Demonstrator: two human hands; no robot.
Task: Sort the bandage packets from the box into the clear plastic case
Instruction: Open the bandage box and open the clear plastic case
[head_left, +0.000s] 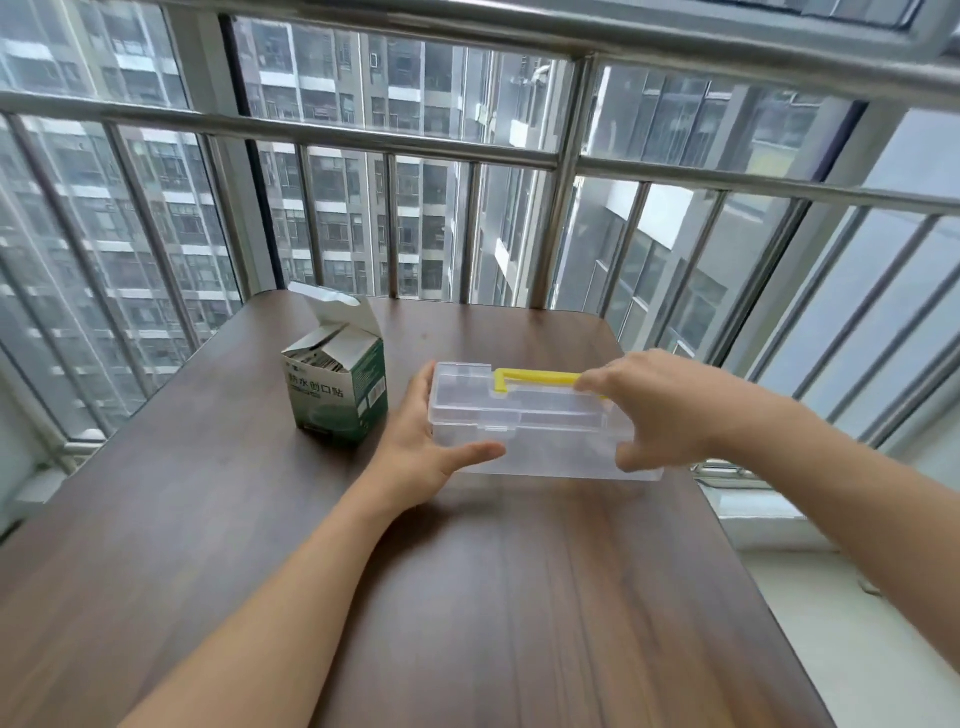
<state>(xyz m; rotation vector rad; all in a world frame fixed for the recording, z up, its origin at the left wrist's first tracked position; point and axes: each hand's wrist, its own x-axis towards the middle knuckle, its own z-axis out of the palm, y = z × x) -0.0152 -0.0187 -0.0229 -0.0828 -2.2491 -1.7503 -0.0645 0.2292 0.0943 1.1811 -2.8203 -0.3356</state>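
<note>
The tabletop (467, 597) carries two things, both toward its far half. The clear plastic case (535, 431) sits at about one o'clock from the tabletop's middle, lid down and latched by the look of it, its long axis running nine to three across the view, the yellow handle (535, 378) lying along its far edge.

Both hands bracket it end to end. The left hand (421, 441) lies flat against the nine o'clock end, fingers straight, thumb stretched along the near wall — a spread grip, pressing rather than clasping. The right hand (660, 410) curls over the three o'clock end, fingertips at the handle, thumb on the near wall — a pinching grip on the case.

The box (337, 389) stands upright just beside the left hand, at ten o'clock from the case, flap open skyward, bandage packets (317, 359) on edge inside. The left hand is nearer it. Opening the case likely comes first.
</note>
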